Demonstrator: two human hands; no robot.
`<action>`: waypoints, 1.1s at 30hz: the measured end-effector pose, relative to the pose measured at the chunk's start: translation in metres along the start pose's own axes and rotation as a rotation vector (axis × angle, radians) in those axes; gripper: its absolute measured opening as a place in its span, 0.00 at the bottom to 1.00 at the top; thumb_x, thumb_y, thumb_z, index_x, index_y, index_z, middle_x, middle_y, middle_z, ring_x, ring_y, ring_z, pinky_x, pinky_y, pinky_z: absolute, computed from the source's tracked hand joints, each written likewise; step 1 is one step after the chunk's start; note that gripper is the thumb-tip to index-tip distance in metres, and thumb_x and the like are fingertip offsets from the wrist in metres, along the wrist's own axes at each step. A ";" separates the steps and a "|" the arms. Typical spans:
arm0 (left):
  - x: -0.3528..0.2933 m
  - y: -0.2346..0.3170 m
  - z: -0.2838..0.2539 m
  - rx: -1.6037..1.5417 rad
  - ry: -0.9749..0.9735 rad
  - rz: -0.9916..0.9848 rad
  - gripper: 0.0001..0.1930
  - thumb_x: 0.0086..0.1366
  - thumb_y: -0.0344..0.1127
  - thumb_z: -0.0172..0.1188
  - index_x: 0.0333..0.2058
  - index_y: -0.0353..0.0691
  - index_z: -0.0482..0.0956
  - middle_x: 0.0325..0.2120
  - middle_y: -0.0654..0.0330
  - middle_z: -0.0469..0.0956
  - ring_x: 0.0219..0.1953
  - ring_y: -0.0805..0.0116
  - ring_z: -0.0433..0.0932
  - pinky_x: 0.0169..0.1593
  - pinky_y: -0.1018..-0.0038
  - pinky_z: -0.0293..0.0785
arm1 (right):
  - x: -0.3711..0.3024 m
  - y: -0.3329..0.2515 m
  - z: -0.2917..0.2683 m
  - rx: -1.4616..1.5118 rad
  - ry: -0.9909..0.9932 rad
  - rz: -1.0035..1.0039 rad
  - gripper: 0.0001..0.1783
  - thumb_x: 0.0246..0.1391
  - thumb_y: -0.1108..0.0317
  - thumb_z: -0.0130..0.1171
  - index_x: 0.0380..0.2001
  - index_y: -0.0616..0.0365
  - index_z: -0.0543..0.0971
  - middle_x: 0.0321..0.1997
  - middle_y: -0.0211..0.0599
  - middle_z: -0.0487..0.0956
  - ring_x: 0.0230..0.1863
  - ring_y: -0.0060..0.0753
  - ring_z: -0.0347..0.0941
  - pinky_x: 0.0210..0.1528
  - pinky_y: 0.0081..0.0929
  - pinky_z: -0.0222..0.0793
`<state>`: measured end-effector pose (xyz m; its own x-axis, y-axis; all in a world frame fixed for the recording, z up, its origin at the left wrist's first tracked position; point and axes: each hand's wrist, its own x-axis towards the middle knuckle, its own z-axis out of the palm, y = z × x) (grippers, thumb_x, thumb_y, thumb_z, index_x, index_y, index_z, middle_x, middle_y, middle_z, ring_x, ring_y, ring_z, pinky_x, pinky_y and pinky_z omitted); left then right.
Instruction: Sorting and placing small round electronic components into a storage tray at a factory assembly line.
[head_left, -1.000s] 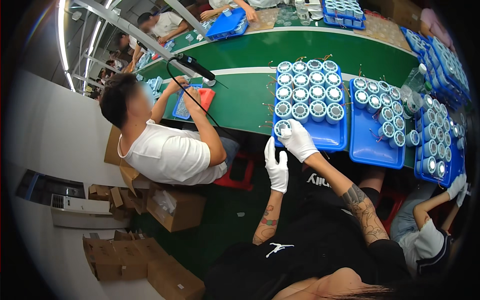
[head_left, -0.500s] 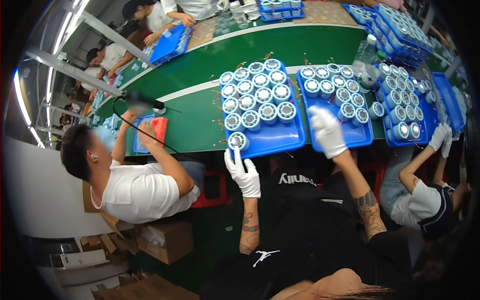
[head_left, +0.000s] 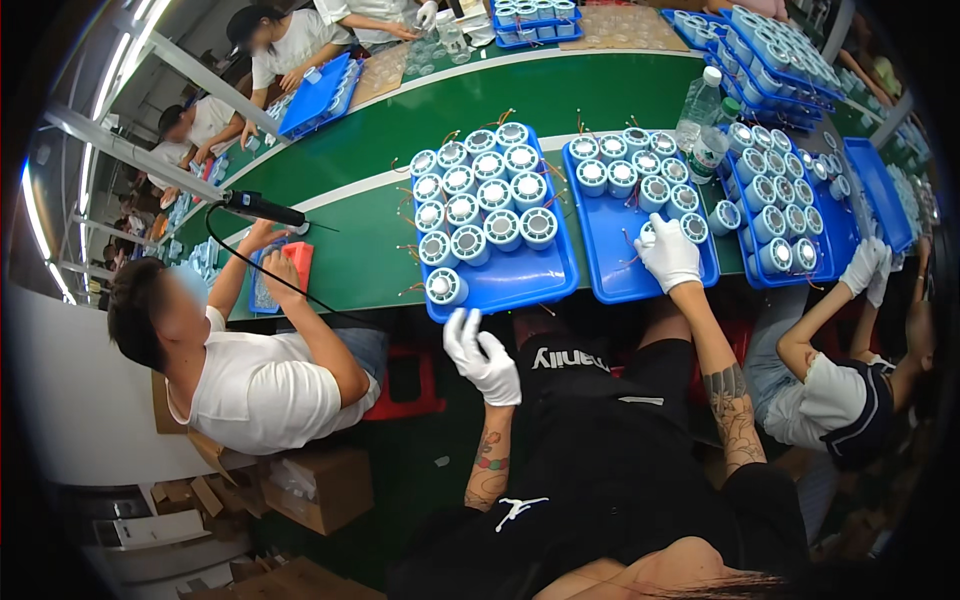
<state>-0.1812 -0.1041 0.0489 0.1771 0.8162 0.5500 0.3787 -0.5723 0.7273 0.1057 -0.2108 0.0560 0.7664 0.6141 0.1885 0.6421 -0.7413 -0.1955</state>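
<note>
Holding the right hand (head_left: 668,255) over a blue tray (head_left: 608,280) right of centre in the frame, with bent fingers set close together at the lower edge of a group of pale blue cylinders (head_left: 654,191). Showing no sure grip behind the white glove; cannot tell whether closing on anything. Locating the nearest plainly visible cylinder (head_left: 693,229) just right of those fingertips, standing on end, long axis upright. Rating the right hand as clearly nearer to it.

At lower centre, holding the left hand (head_left: 482,360) in the air with fingers loosely spread and nothing between. Noting a lone cylinder (head_left: 446,288) above and slightly left of its fingertips, apart, standing upright in the lower left corner of a second tray (head_left: 535,280).
</note>
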 end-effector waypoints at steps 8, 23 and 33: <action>-0.033 0.091 0.072 -0.984 -0.794 -0.489 0.32 0.69 0.33 0.46 0.67 0.34 0.43 0.65 0.46 0.53 0.66 0.56 0.57 0.65 0.66 0.56 | -0.040 -0.038 -0.057 0.945 0.024 0.352 0.26 0.48 0.52 0.65 0.39 0.64 0.73 0.29 0.39 0.81 0.29 0.37 0.77 0.36 0.28 0.72; -0.004 0.099 0.104 -1.719 -0.781 -1.047 0.33 0.68 0.54 0.48 0.63 0.37 0.58 0.52 0.57 0.69 0.48 0.66 0.73 0.56 0.72 0.67 | -0.076 -0.009 -0.098 2.141 -0.188 0.273 0.19 0.59 0.70 0.52 0.52 0.66 0.71 0.48 0.45 0.76 0.43 0.32 0.76 0.41 0.19 0.71; -0.016 0.118 0.093 -1.705 -0.750 -1.144 0.31 0.69 0.56 0.44 0.61 0.38 0.63 0.53 0.59 0.70 0.51 0.70 0.72 0.56 0.75 0.67 | -0.096 -0.066 -0.086 0.711 0.271 -0.389 0.21 0.61 0.62 0.46 0.53 0.62 0.72 0.53 0.47 0.74 0.53 0.50 0.71 0.60 0.38 0.61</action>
<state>-0.0546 -0.1769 0.0878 0.9049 0.3888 -0.1731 -0.3192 0.8891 0.3280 -0.0119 -0.2445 0.1336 0.5156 0.6367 0.5734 0.7879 -0.0892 -0.6094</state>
